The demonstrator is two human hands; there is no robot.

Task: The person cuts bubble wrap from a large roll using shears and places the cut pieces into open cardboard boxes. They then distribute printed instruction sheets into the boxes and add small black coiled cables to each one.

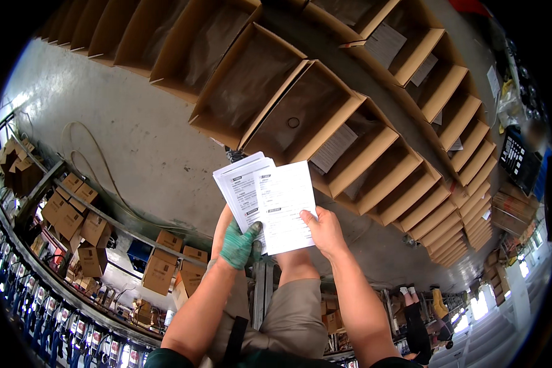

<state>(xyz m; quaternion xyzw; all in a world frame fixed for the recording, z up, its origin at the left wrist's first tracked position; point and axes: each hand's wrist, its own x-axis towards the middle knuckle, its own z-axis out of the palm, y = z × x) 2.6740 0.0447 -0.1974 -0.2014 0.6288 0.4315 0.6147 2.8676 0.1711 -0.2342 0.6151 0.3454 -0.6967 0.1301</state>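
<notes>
Fingers (306, 216) of the bare right hand (326, 233) pinch a white printed sheet (289, 205) near its lower right edge, thumb on the face. The left hand (234, 246), in a thin green glove, grips a slightly fanned stack of papers (236, 184) near its lower end, thumb laid across the front. Both are held up in front of the person, above the knees, with the sheet overlapping the right part of the stack.

Each has its long axis running away from the body, the top end toward the cartons. The stack's top leans clearly left; the sheet stands straighter, its top only slightly to the left. Printed faces are turned up to the person.

Just beyond the papers, a curving row of open brown cartons (329, 124) stretches from upper left to lower right, with a second row (424, 56) behind it. Several look lined with clear plastic, and a printed page (334, 148) lies inside one near the right hand.

Smooth grey floor (147, 116), scuffed and shiny in patches, spreads to the left. Farther out, closed cartons (159, 274) sit along a metal-framed line at lower left, and another person (416, 328) in dark clothing appears at lower right.
</notes>
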